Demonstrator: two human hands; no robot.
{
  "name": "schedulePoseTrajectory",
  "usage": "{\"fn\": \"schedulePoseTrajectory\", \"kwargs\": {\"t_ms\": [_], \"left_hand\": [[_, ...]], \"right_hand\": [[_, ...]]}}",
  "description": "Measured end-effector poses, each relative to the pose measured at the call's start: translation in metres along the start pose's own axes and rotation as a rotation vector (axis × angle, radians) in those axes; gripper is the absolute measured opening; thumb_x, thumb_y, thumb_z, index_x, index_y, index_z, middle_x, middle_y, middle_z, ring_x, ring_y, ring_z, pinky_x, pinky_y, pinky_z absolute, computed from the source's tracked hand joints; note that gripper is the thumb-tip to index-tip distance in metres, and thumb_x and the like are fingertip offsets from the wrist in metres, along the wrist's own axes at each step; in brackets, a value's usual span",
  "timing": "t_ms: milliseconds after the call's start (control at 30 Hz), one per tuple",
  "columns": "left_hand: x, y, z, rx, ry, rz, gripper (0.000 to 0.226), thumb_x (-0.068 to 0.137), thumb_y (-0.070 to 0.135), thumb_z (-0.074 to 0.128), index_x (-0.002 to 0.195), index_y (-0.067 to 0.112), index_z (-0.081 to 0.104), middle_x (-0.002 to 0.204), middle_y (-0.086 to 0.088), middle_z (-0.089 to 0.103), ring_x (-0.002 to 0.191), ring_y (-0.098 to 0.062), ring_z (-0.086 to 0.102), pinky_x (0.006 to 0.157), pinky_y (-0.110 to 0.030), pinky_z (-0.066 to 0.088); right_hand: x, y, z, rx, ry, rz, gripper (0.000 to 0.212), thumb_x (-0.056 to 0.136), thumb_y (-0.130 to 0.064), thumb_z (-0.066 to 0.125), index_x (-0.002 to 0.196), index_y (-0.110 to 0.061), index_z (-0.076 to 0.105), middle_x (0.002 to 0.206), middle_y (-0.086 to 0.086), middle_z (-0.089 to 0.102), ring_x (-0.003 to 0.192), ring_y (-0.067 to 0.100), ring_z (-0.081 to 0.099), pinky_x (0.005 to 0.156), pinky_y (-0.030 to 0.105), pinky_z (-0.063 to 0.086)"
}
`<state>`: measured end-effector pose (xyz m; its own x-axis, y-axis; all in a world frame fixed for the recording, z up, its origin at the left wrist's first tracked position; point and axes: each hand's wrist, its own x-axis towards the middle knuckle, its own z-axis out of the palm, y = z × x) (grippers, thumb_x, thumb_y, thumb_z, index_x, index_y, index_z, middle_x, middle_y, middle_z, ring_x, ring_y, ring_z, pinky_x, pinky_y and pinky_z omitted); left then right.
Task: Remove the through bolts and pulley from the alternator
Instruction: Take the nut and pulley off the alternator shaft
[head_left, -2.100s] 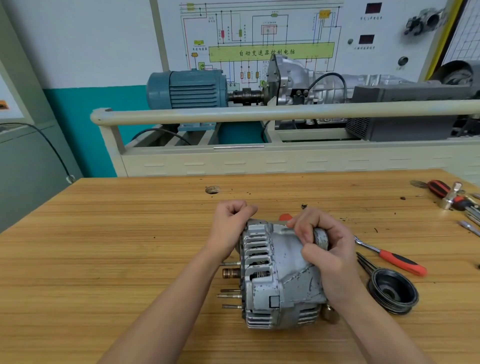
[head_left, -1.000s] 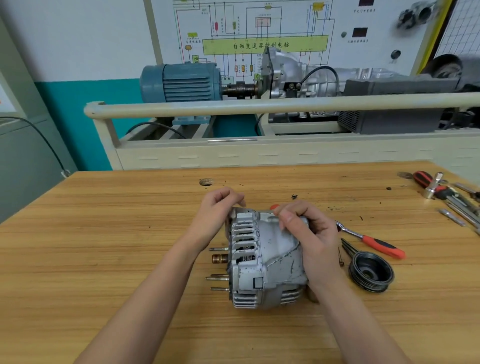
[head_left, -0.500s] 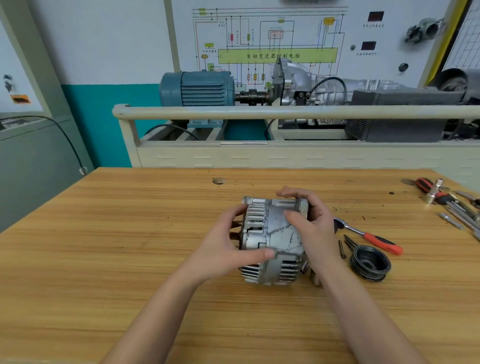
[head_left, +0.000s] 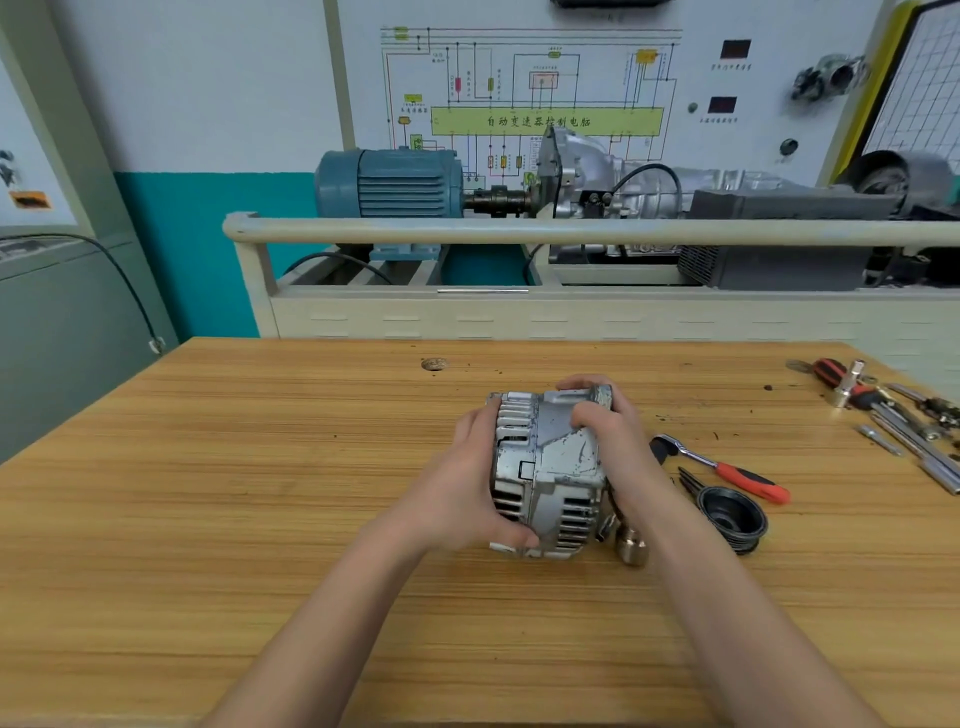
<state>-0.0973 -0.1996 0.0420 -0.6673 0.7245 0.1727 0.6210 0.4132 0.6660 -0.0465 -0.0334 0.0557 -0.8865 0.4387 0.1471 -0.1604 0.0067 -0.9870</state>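
Gripping the alternator (head_left: 550, 467), both hands sit below a board (head_left: 545, 122) reading 自动变速器控制电脑.

Wooden table (head_left: 208, 519) bears a red-handled ratchet (head_left: 727, 473).

Lying on its side at the middle of the wooden bench: silver, scuffed alternator (head_left: 550, 467), slotted vents facing up. Sitting detached to its right: black grooved pulley (head_left: 731, 517), hollow face upward.

Wooden workbench (head_left: 208, 493), teal-and-white wall (head_left: 208, 156)
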Motion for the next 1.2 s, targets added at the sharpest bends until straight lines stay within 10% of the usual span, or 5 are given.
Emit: {"fn": "schedulePoseTrajectory", "kwargs": {"t_ms": [300,433,800,967,1200], "left_hand": [[0.001,0.002,-0.016,-0.146,-0.131,-0.038,0.111,0.061,0.040,0.089,0.141,0.049,0.012,0.135,0.024,0.029,0.132,-0.006,0.027,0.109,-0.019,0.027],[0.011,0.016,-0.023,-0.041,-0.006,-0.114,0.098,0.070,0.077,0.041,0.148,0.019,0.030,0.150,-0.004,0.031,0.142,-0.021,0.023,0.116,-0.044,0.026],[0.056,0.021,-0.007,-0.051,0.119,0.020,0.037,0.101,0.043,0.040,0.115,0.019,0.064,0.097,0.004,0.065,0.096,-0.019,0.060,0.074,-0.029,0.045],[0.060,0.021,-0.007,-0.104,0.086,-0.096,0.059,0.101,0.053,0.023,0.129,0.016,0.061,0.138,-0.006,0.055,0.129,-0.023,0.047,0.113,-0.043,0.028],[0.074,0.019,-0.009,0.035,0.142,-0.135,0.051,0.100,0.053,0.027,0.076,0.015,0.050,0.074,-0.002,0.051,0.071,-0.020,0.048,0.072,-0.034,0.038]], "right_hand": [[-0.001,-0.002,0.000,-0.025,-0.030,-0.034,0.034,0.063,-0.014,0.048,0.094,-0.018,0.057,0.087,-0.001,0.058,0.052,-0.010,0.057,0.042,0.008,0.041],[-0.006,0.002,0.000,-0.047,-0.044,-0.112,0.037,0.058,-0.015,0.046,0.094,-0.018,0.058,0.093,-0.001,0.058,0.062,-0.008,0.058,0.050,0.008,0.043],[-0.022,0.012,0.000,-0.031,-0.034,-0.297,0.040,0.061,-0.010,0.049,0.099,-0.011,0.061,0.102,-0.006,0.064,0.094,0.005,0.058,0.078,0.023,0.048],[-0.021,0.016,0.001,-0.075,-0.007,-0.448,0.028,0.063,-0.001,0.048,0.082,-0.018,0.061,0.108,-0.011,0.070,0.129,0.001,0.045,0.104,0.022,0.033],[-0.005,0.003,-0.012,-0.060,-0.169,-0.553,0.012,0.068,0.001,0.052,0.073,-0.009,0.056,0.072,-0.003,0.059,0.082,0.016,0.058,0.077,0.023,0.047]]}}
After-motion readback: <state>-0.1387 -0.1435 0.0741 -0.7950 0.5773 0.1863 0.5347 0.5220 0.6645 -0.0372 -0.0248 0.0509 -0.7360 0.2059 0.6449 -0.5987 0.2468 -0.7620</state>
